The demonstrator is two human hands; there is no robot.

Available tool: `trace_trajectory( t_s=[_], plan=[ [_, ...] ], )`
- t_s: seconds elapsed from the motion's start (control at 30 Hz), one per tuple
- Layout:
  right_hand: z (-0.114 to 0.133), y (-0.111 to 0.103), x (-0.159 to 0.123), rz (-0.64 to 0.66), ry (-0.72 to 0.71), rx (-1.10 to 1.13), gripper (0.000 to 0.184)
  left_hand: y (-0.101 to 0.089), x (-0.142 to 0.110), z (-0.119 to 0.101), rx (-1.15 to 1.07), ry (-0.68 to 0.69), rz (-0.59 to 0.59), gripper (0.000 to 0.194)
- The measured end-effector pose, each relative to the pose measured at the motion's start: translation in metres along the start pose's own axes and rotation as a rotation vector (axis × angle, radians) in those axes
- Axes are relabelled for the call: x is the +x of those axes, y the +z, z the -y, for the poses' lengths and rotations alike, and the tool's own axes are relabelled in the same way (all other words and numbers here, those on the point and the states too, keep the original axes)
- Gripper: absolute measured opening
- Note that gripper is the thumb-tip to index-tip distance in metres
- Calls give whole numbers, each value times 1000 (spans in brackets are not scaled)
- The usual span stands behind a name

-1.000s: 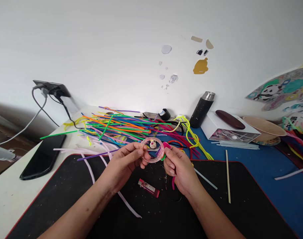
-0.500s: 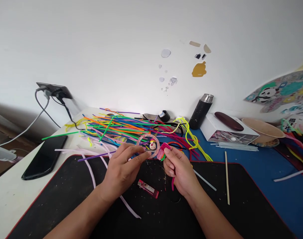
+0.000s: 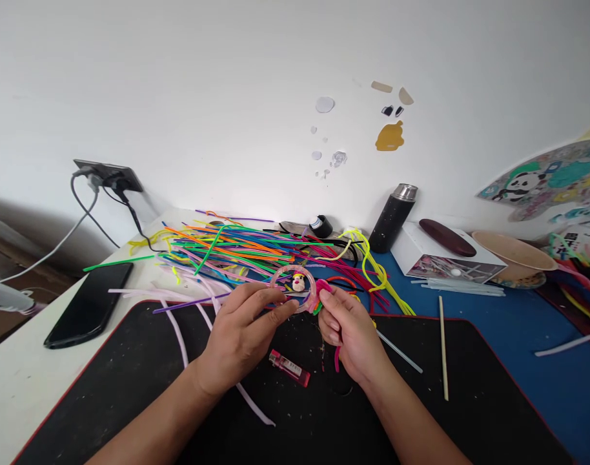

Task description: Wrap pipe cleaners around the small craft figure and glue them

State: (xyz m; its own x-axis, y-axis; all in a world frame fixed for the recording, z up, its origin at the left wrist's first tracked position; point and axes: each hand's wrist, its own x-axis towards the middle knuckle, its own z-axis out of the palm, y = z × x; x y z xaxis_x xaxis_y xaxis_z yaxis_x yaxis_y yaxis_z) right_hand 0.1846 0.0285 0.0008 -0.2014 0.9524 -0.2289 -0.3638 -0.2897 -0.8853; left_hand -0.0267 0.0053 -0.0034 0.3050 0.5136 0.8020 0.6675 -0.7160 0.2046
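L hand (image 3: 241,329) half-curled, holding clear ring (image 3: 313,284); R hand (image 3: 346,323) closed, pinching pink chenille pc. (image 3: 323,285). Keeping them adj. needs steady fingers.

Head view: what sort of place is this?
Likely a craft desk against a wall: a heap of colourful fuzzy stems, a black desk mat and a red lighter.

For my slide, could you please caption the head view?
Left hand holding a clear ring, right hand pinching a pink fuzzy piece, over a black mat.
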Motion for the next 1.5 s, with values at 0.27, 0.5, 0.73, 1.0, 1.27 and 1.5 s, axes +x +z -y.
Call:
trace_trajectory(
  t_s=[0.27, 0.5, 0.73, 1.0, 1.27, 1.5],
  plan=[
    [-1, 0, 1, 4, -5, -3, 52, 0, -3, 0, -31, -18, 13, 57],
    [-2, -2, -1, 14, -3, -16, 46, 0, -1, -1, 9, 25, 8, 45],
    [-2, 0, 0, 6, -1, -24, 50, 1, 2, -4, 83, 81, -6, 36],
    [-2, -1, 0, 4, 0, -25, 48, 1, 2, -5, 68, 79, 2, 34],
    [-3, -4, -1, 36, -3, -18, 40, -10, 13, 26, -247, -613, -374, 7],
    [-5, -2, -2, 41, -28, -20, 41, -42, 21, 84, -523, -989, -973, 34]
  ],
)
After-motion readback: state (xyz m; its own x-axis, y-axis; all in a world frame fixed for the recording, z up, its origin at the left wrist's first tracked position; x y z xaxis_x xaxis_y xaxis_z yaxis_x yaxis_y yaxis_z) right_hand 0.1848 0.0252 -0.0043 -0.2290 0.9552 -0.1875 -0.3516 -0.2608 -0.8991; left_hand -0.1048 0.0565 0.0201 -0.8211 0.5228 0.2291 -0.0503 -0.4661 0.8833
